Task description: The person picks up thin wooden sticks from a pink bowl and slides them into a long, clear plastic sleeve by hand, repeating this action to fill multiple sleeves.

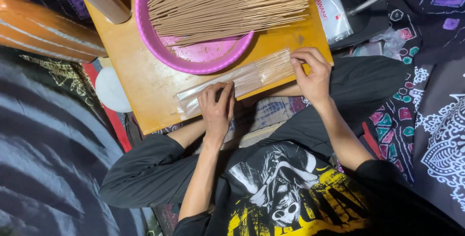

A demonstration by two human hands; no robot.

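Head cam looked down at a seated person's lap & a low wooden board (145,78). A clear plastic sleeve (232,83) of thin tan sticks lay along the board's near edge. Left hand (216,107) pressed flat on the sleeve's closed end, fingers together. Right hand (312,74), at 3 o'clock from it, pinched the sleeve's open end w/ thumb & fingertips.

Judgement: steady pressure from the left kept the sleeve from sliding; sticks needed feeding straight.

A purple bowl (160,42) of loose sticks (227,3) sat at 12 o'clock, nearly touching the sleeve. Little free board remained; the near edge ran just under both hands.
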